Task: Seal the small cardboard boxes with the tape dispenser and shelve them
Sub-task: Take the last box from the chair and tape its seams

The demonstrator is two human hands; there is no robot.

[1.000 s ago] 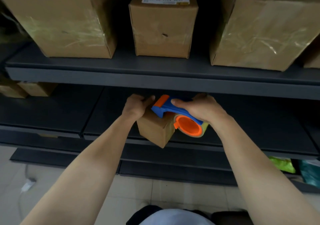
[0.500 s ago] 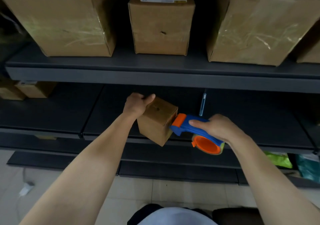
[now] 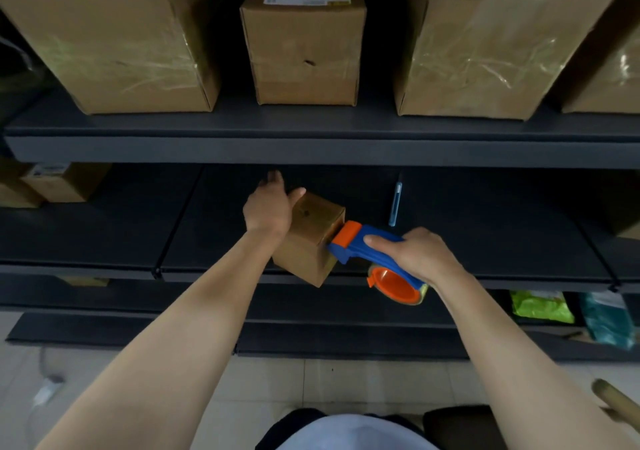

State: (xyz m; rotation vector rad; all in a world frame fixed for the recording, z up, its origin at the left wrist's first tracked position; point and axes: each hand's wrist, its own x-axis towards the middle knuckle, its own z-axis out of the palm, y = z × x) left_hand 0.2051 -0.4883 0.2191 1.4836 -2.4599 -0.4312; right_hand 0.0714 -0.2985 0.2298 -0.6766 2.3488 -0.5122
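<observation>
Small cardboard box (image 3: 308, 241) is hanging tilted over the middle shelf's (image 3: 104, 234) front edge, with the left hand (image 3: 268, 207) gripping it, thumb on top. The right hand (image 3: 415, 255) is wrapping its fingers round the tape dispenser (image 3: 367, 248), orange nose touching the box's right face. Risk: with a one-hand hold, the dispenser's pull could be twisting the box loose or wrinkling tape; left fingers are blurring out behind the box, and the tape strip isn't showing.
</observation>
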